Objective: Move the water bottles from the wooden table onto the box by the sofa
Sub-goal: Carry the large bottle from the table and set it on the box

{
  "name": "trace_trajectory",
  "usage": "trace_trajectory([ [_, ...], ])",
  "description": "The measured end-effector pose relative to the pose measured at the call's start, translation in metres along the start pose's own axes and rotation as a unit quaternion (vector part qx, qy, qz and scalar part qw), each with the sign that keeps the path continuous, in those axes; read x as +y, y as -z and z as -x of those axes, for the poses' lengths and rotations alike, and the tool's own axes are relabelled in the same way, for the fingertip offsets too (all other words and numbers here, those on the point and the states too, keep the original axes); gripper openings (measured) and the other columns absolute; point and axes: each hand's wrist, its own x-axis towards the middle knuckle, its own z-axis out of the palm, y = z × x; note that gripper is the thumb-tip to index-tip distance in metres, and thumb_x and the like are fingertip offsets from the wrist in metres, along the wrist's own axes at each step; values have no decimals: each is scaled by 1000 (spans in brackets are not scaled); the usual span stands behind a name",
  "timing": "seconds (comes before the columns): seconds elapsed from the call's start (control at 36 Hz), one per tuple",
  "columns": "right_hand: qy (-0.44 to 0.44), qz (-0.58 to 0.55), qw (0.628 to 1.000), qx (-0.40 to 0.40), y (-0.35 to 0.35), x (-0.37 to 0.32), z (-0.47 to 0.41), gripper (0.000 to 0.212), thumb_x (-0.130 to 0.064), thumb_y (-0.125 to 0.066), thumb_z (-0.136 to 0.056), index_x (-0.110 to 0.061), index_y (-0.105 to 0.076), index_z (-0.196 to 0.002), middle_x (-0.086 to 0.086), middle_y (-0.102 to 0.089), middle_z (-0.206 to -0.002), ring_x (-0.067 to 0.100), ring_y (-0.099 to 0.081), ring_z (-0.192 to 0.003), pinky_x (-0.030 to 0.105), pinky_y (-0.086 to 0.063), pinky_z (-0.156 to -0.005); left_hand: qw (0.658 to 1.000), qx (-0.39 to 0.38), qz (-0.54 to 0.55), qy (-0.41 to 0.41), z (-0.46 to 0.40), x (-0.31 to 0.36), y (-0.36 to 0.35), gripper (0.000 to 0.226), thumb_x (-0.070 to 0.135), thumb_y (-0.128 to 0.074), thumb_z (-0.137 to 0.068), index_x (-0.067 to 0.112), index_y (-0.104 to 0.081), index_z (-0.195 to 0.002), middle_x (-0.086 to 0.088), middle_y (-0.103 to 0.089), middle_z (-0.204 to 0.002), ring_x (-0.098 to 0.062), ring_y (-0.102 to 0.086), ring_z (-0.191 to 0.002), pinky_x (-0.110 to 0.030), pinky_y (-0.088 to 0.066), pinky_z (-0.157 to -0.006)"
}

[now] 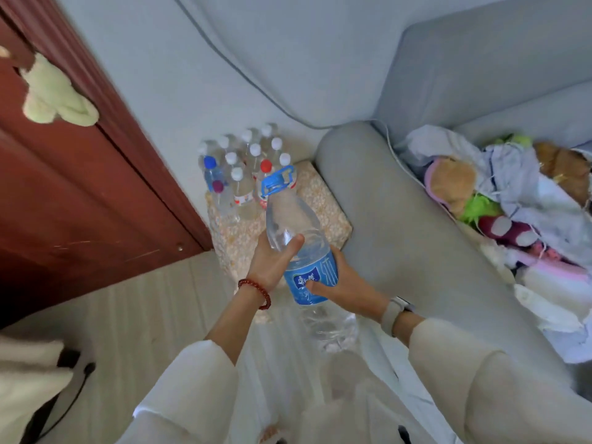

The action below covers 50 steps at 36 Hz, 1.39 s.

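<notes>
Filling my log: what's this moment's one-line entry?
left hand + right hand: holding big bottle | above box | small bottles on box

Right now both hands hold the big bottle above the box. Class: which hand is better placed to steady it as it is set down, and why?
Probably the left hand: its grip is higher on the big bottle, nearer the box. The right hand supports the label lower down.

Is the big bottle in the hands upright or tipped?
Tipped. The big bottle leans, blue cap toward the box, base toward the person, held by left hand and right hand.
</notes>
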Motion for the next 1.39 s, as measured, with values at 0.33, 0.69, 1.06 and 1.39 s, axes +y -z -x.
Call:
trace_trajectory([
  [0.33, -48, 27, 998, 14, 139, -6, -163, 76, -17, -77, -71, -29, -27, -127, -22, -48, -108, 4, -54, -102, 17, -47, -84, 992, -92, -22, 83, -191, 47, -54, 58, 31, -76, -71, 22, -46, -119, -2, -60, -118, -11, -60, -98, -28, -52, -82],
  [0.69, -22, 42, 998, 47, 164, -7, -331, 81, -19, -82, -66, -33, -23, -120, -23, -45, -109, -1, -51, -101, 9, -41, -81, 984, -12, -177, -12, -350, 69, -54, 68, 39, -76, -69, 22, -47, -128, 13, -56, -109, -1, -49, -98, -17, -36, -86],
  [1.06, 36, 35, 998, 43, 166, 30, -440, 81, -15, -82, -63, -48, -30, -115, -21, -54, -109, -10, -55, -99, 1, -42, -77, 964, 62, -259, -19, -417, 26, -54, 78, 44, -80, -60, 34, -44, -128, 28, -50, -106, -19, -63, -89, -39, -51, -87],
  [1.39, 3, 33, 999, 15, 191, 30, -421, 73, -21, -63, -84, -25, -21, -143, -3, -34, -146, 5, -40, -125, 38, -41, -106, 912, 63, -403, -36, -412, 16, -59, 84, 53, -74, -61, 31, -38, -134, 5, -59, -121, -16, -48, -118, -37, -20, -104],
])
